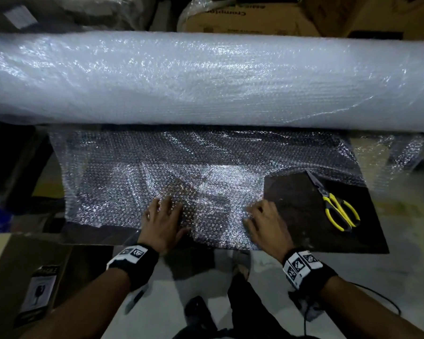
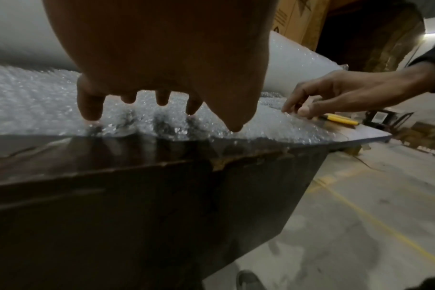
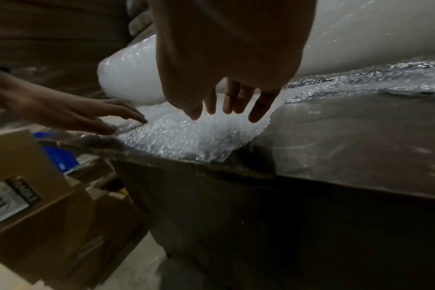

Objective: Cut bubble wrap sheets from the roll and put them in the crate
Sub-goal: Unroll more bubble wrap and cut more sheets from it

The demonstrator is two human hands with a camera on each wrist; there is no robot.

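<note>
A wide white bubble wrap roll (image 1: 206, 77) lies across the back of a dark table (image 1: 304, 216). A clear sheet of bubble wrap (image 1: 157, 172) runs from under it toward the table's near edge. My left hand (image 1: 163, 220) lies on the sheet with straight, spread fingers (image 2: 90, 109). At the sheet's right edge my right hand (image 1: 262, 221) touches it with loose, straight fingers (image 3: 258, 111). Neither hand holds anything. Yellow-handled scissors (image 1: 338, 209) lie on the bare tabletop right of my right hand, also seen as scissors (image 2: 340, 119) in the left wrist view.
A brown cardboard box (image 1: 17, 277) stands on the floor at my lower left, with something blue (image 3: 60, 157) beside it. More cardboard boxes (image 1: 255, 18) are stacked behind the roll. Grey floor (image 2: 360, 215) with a yellow line runs right of the table.
</note>
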